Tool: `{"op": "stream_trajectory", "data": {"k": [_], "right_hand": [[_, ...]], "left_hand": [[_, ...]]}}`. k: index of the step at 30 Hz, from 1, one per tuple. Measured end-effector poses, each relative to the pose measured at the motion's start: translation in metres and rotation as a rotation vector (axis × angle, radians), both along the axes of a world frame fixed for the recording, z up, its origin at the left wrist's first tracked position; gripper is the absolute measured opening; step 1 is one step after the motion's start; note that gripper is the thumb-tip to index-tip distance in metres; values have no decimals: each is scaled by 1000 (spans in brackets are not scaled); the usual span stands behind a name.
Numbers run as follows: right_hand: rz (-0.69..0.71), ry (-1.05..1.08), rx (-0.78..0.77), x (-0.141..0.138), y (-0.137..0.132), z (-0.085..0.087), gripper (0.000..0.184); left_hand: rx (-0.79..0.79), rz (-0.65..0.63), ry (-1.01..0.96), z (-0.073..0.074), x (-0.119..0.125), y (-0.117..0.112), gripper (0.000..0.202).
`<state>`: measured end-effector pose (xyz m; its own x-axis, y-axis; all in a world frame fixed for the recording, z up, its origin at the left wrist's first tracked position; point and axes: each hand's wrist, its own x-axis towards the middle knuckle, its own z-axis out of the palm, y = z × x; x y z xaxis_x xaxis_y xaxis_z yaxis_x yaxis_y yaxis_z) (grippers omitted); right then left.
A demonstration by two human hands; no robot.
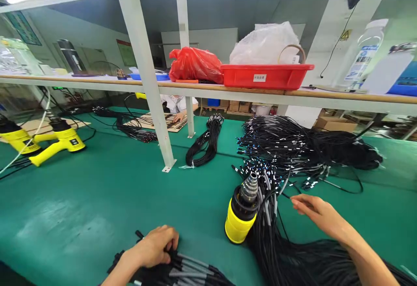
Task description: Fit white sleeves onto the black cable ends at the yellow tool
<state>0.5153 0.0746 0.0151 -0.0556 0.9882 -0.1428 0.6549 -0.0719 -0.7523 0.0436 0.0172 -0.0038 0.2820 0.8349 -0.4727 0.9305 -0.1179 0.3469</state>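
My left hand (155, 247) rests with curled fingers on a bundle of black cables with grey sleeves (189, 271) at the near edge of the green bench. My right hand (312, 210) reaches toward a large heap of black cables (302, 151), its fingers pressed together near a thin wire; what it pinches is too small to name. A yellow heat gun (241, 212) stands upright between my hands, its metal nozzle pointing up, touching the cable heap.
Two more yellow heat guns (57, 142) lie at the left. A tied cable coil (206, 140) lies past a white post (146, 77). The shelf holds a red tray (265, 75), bags and bottles. Another person's hand (178, 116) works across the bench.
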Motion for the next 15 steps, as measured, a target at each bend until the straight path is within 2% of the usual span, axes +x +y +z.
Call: {"op": "stream_trajectory", "data": {"k": [3,8,12,15], "right_hand": [[45,35,12,-4,0,3,42],[101,90,40,-14,-4,13,46],[119,101,53,-14,-13,27,47],[93,110,83,-10,-21,42,47]], "left_hand": [[-24,-19,2,-4,-5,0,32],[-57,-58,19,-3,-7,2,21],[-36,-81,20,8,-17,0,14],[36,-42,9,24,-35,1,24]]}}
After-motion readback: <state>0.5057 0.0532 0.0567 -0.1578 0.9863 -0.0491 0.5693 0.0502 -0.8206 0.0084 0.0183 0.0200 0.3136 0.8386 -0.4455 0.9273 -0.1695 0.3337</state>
